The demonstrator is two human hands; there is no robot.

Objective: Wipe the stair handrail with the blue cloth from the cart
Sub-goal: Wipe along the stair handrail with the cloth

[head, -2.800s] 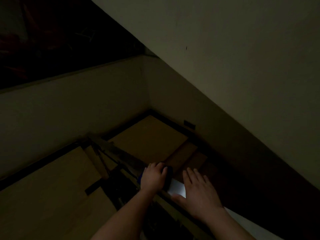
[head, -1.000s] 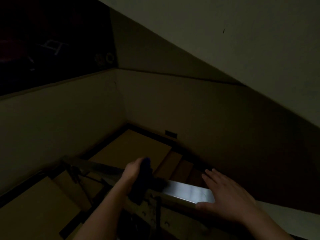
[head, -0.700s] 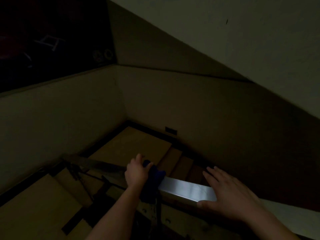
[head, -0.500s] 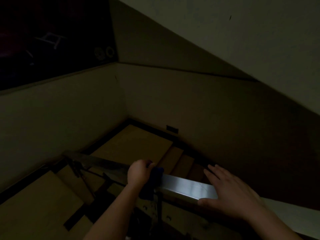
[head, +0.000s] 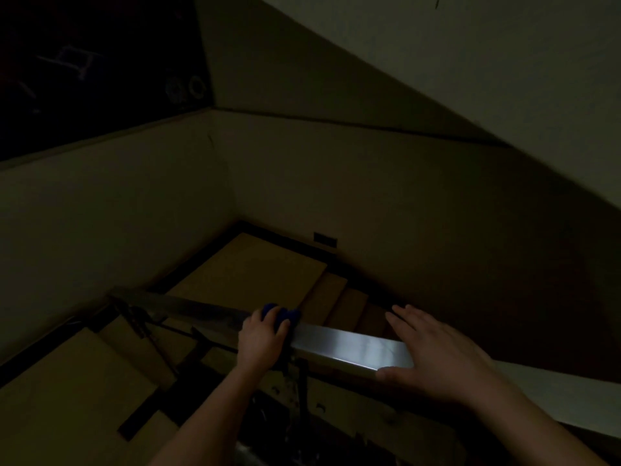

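A flat metal stair handrail [head: 349, 348] runs from lower right toward the left, where it bends at the turn of the stairs. My left hand [head: 260, 338] presses a bunched blue cloth [head: 280, 316] onto the top of the rail; only the cloth's far edge shows past my fingers. Further right on the same rail, my right hand [head: 437, 351] lies flat with its fingers spread and the thumb hooked over the near edge, holding nothing.
The stairwell is very dim. Tan steps [head: 336, 297] descend beyond the rail to a square landing [head: 248, 274], and more steps [head: 67, 381] drop at lower left. Dark balusters [head: 299, 381] stand under the rail. Plain walls [head: 369, 183] close in on the far side.
My left hand has slid the cloth along the rail, first toward the bend, then back onto the top. My right hand stays flat on the rail. The view has swung right.
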